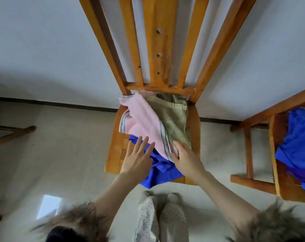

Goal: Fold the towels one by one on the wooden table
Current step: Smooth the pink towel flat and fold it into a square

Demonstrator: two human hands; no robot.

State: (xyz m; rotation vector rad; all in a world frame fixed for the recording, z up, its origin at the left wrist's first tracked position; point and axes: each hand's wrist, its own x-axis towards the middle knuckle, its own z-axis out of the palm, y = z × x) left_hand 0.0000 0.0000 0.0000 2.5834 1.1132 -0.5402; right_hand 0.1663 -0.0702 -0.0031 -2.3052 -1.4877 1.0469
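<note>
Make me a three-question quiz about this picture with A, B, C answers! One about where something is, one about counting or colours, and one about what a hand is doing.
1. Where does the pink towel lie?
A. On the floor
B. On the chair seat, over the blue cloth
C. Hung on the chair back

2. How many cloths are on the middle chair?
A. One
B. Three
C. Five

3. What is the left hand doing?
A. Reaching over the blue cloth with straight, spread fingers
B. Making a fist
C. Holding a cup

Answers:
1 B: the pink towel sits on the seat, and its lower edge overlaps the blue cloth.
2 B: pink, blue and an olive-green towel are piled there.
3 A: its fingers are straight and apart over the blue cloth, while the right hand touches the pink towel's striped edge.
</note>
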